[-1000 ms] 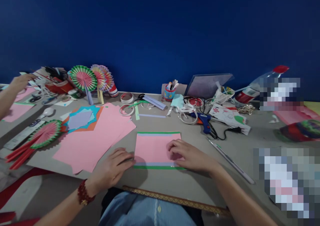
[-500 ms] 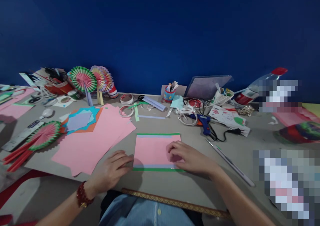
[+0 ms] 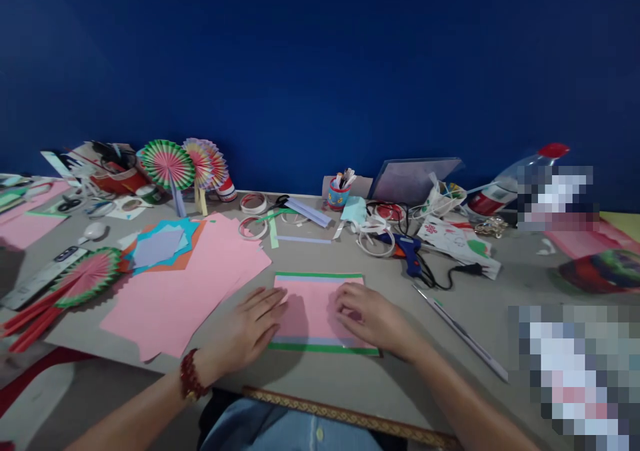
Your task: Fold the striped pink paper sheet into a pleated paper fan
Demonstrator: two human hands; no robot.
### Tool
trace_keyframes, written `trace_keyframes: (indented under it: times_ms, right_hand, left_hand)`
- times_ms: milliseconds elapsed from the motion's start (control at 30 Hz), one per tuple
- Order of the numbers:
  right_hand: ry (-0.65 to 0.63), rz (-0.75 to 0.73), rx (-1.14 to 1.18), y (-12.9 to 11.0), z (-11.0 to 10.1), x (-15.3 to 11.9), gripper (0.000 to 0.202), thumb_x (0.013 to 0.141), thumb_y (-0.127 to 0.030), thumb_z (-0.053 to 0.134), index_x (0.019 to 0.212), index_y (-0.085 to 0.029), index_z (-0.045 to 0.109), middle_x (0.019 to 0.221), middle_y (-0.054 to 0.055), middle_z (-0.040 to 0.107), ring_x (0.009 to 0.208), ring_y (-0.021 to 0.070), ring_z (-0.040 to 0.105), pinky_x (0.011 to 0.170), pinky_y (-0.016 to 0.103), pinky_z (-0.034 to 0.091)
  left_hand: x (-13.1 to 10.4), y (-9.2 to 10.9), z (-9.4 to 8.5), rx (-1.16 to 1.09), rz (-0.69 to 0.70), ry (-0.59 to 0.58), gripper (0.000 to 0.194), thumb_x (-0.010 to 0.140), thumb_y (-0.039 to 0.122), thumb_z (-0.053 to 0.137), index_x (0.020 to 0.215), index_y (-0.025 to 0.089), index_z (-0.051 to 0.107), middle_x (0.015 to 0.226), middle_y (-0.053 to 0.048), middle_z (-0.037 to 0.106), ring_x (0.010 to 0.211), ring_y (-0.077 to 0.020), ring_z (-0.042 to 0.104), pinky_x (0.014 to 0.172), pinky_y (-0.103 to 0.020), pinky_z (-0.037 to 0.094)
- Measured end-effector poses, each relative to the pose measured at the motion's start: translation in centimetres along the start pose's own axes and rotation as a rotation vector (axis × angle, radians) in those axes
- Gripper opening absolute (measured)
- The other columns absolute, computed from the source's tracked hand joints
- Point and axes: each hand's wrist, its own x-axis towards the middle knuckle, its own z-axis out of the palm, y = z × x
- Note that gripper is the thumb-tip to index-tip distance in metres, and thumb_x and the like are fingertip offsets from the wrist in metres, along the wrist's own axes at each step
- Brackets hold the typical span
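Lying at the lower centre of the frame, flat on the grey table (image 3: 325, 376) between both hands: a pink sheet (image 3: 314, 308). Probably paper, so very light, thin and easily bent; likely to slide at a slight push and to crease under a careless thumb. Liable to kink or tear if pulled hard. Best taken by the short left and right edges with a soft pinch, or steadied from above with flat fingers. Left hand (image 3: 253, 324) palm down over the left edge, fingers long and loosely spread, with nothing seen in its grasp. Right hand (image 3: 367, 314) narrower, fingers curled over the right part; cannot tell whether pinching or merely resting. As for looks, oblong, wider than deep in this view, plain pink across the middle, trimmed along the far side with a green band (image 3: 320, 275) and, just inside, a thin lilac band (image 3: 297, 280); bordered in the same colours along the near side. Dulled by shadow beneath both hands, and partly hidden at the right edge. Impossible to tell whether layered or glued.
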Motion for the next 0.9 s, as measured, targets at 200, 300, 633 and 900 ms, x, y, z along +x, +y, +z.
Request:
trace_keyframes:
  times_ms: [200, 300, 633, 900]
  right_hand:
    - [0.094, 0.047, -0.327, 0.1, 2.6, 1.1, 0.043, 0.098, -0.042, 0.055, 0.135, -0.019, 0.059, 0.143, 0.013, 0.058, 0.132, 0.0307, 0.049, 0.112, 0.053, 0.035]
    - [0.022, 0.058, -0.420, 0.3, 3.1, 1.4, 0.052, 0.098, -0.048, 0.054, 0.141, -0.018, 0.056, 0.147, 0.012, 0.055, 0.137, 0.0298, 0.045, 0.119, 0.055, 0.026]
    - [-0.034, 0.075, -0.443, 0.2, 2.7, 1.4, 0.054, 0.097, -0.046, 0.058, 0.142, -0.017, 0.054, 0.149, 0.012, 0.052, 0.138, 0.0322, 0.044, 0.117, 0.057, 0.030]
    - [-0.028, 0.067, -0.459, 0.0, 2.8, 1.2, 0.054, 0.096, -0.046, 0.060, 0.141, -0.017, 0.055, 0.149, 0.012, 0.053, 0.138, 0.0332, 0.044, 0.117, 0.057, 0.031]
  left_hand:
    - [3.6, -0.4, 2.6, 0.077, 0.024, -0.082, 0.076, 0.101, 0.059, 0.042, 0.159, 0.013, 0.024, 0.162, -0.013, 0.031, 0.151, -0.0270, 0.028, 0.125, -0.049, 0.016]
    - [3.5, -1.3, 3.6, 0.070, 0.010, -0.065, 0.085, 0.097, 0.067, 0.041, 0.159, 0.013, 0.023, 0.160, -0.016, 0.034, 0.150, -0.0278, 0.030, 0.125, -0.048, 0.017]
    - [0.4, -3.0, 1.8, 0.145, -0.088, -0.049, 0.080, 0.099, 0.063, 0.041, 0.159, 0.013, 0.023, 0.160, -0.018, 0.034, 0.149, -0.0273, 0.032, 0.122, -0.048, 0.022]
    - [2.0, -2.0, 1.9, 0.126, -0.135, -0.032, 0.062, 0.101, 0.051, 0.044, 0.150, 0.012, 0.042, 0.157, -0.017, 0.041, 0.149, -0.0290, 0.032, 0.123, -0.050, 0.018]
